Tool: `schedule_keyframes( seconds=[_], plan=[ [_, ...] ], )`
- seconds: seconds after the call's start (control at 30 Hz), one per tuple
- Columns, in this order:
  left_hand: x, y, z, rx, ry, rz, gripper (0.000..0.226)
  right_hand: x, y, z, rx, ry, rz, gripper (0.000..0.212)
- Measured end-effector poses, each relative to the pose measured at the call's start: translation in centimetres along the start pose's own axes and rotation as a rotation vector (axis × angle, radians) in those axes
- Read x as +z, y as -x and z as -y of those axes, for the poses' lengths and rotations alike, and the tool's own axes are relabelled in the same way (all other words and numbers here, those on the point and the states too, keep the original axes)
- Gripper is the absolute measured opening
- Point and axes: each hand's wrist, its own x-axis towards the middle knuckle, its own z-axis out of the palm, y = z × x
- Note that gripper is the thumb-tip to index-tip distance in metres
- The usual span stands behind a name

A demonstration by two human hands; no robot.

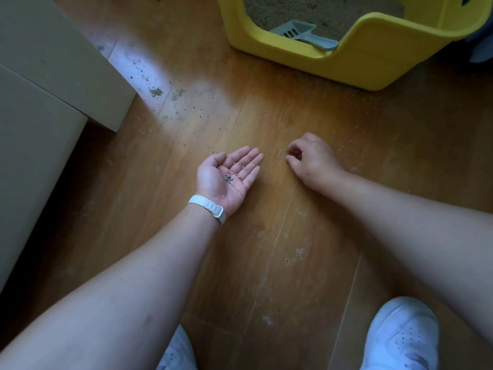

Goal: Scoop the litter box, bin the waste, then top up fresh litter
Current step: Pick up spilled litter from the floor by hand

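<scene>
A yellow litter box point(373, 57) stands on the wooden floor at the top of the view, with sandy litter point(306, 12) inside. A grey scoop point(304, 34) lies in it, its handle resting over the low front lip. My left hand point(229, 177) lies palm up just above the floor, fingers straight, and carries several grey litter granules point(229, 178). My right hand point(312, 158) is to its right, knuckles up, with fingertips curled down and pinching at small granules point(282, 152) on the floor.
Scattered litter crumbs point(156, 92) dot the floor point(266, 249), thickest in the bright patch at upper left. A beige cabinet or box point(40, 102) fills the left side. My white shoes point(400, 337) are at the bottom edge.
</scene>
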Motion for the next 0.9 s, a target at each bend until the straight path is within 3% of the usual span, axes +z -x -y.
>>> schedule_keyframes(
  seconds=[0.47,0.9],
  plan=[
    [-0.1,-0.4,0.2,-0.001,-0.002,-0.009,0.048,0.1,-1.2,0.4,-0.075,0.060,-0.005,0.019],
    [-0.1,-0.6,0.6,0.009,-0.037,-0.050,0.048,-0.1,-2.2,1.0,-0.135,0.183,0.098,0.012]
  ],
)
